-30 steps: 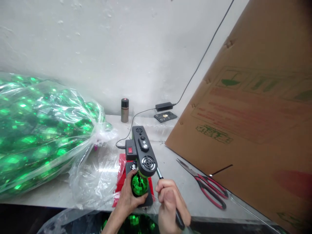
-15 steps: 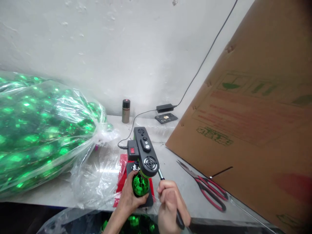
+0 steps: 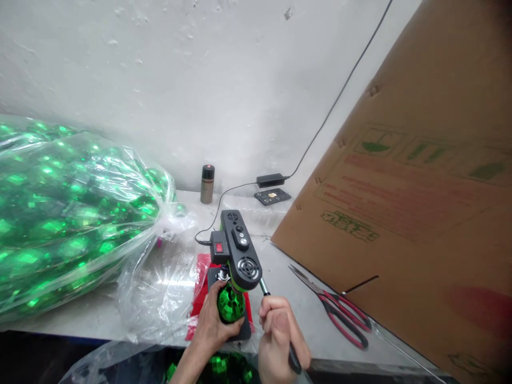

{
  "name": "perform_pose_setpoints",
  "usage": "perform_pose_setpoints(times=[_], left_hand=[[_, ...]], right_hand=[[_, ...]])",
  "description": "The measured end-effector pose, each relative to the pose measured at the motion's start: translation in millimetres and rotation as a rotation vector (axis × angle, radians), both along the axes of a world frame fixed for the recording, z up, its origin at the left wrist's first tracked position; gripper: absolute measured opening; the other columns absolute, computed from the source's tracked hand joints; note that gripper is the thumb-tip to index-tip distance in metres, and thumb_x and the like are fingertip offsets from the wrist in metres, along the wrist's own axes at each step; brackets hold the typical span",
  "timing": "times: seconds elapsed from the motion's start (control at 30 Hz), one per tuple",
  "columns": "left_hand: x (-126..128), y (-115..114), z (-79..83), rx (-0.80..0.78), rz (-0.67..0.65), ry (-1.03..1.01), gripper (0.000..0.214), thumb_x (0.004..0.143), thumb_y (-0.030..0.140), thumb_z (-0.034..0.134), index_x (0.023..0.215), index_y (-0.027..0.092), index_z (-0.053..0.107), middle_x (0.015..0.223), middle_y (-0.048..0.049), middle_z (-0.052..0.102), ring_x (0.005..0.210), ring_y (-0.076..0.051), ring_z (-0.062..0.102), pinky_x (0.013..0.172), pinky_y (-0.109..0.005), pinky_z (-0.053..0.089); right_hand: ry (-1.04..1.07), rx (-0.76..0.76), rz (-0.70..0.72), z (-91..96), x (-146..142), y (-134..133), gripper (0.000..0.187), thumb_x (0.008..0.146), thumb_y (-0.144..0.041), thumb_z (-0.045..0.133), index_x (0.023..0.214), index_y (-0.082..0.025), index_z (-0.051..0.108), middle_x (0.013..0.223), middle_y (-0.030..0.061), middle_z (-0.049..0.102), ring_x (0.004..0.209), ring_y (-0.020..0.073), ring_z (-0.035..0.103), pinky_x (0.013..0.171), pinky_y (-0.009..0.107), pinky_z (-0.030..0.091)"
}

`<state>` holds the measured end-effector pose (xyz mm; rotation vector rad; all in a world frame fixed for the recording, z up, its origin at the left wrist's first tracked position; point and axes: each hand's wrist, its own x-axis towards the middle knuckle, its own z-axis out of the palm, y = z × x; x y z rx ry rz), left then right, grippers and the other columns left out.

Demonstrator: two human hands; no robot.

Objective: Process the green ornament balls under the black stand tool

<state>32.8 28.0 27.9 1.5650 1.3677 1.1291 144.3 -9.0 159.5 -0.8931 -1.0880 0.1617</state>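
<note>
A shiny green faceted ball (image 3: 231, 304) sits in the grip of my left hand (image 3: 214, 320), thumb and fingers curved round its side. It is under the front end of a small black bench drill press (image 3: 241, 250), which has a red switch on its side box. My right hand (image 3: 282, 336) is closed round the black-handled feed lever (image 3: 295, 360), whose metal rod runs up to the machine's head. Below the machine its dark base (image 3: 241, 334) rests on a red sheet (image 3: 195, 320). The head hides the contact between tool and ball.
A clear bag (image 3: 80, 213) of green balls fills the left. More green balls (image 3: 220, 368) lie below the table edge. Red-handled scissors (image 3: 340, 314) lie by a large cardboard box (image 3: 400, 202). Behind stand a brown bottle (image 3: 207, 186), a power adapter (image 3: 270, 180) and a phone (image 3: 272, 197).
The view has shifted very slightly. Both hands, the ball and the lever hold nearly the same positions.
</note>
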Motion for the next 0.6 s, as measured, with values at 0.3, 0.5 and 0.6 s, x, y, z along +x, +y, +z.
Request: perform_pose_setpoints(times=[0.3,0.5,0.6], left_hand=[[2,0,-4.5,0.006,0.019,0.003,0.082,0.064,0.032,0.088,0.141,0.019,0.061,0.137,-0.0170,0.077,0.126,-0.041,0.077,0.113,-0.063,0.061],[1,1,-4.0,0.033,-0.007,0.014,0.080,0.067,0.029,0.087,0.142,0.018,0.061,0.136,-0.0158,0.077,0.126,-0.037,0.078,0.114,-0.059,0.063],[0,0,-6.3,0.031,-0.009,0.037,0.080,0.068,0.028,0.089,0.143,0.019,0.062,0.137,-0.0152,0.077,0.128,-0.037,0.077,0.115,-0.058,0.062]], right_hand=[[0.006,0.019,-0.006,4.6,-2,2,0.048,0.115,-0.025,0.051,0.067,-0.023,0.051,0.063,-0.0042,0.052,0.057,0.0119,0.053,0.052,0.027,0.035],[0.020,0.059,-0.028,0.2,-3,5,0.049,0.115,-0.027,0.052,0.066,-0.023,0.050,0.063,-0.0046,0.051,0.057,0.0116,0.051,0.051,0.025,0.035],[0.019,0.073,-0.035,-7.1,-6,5,0.051,0.115,-0.028,0.053,0.065,-0.022,0.050,0.064,-0.0038,0.054,0.056,0.0111,0.052,0.051,0.024,0.037]])
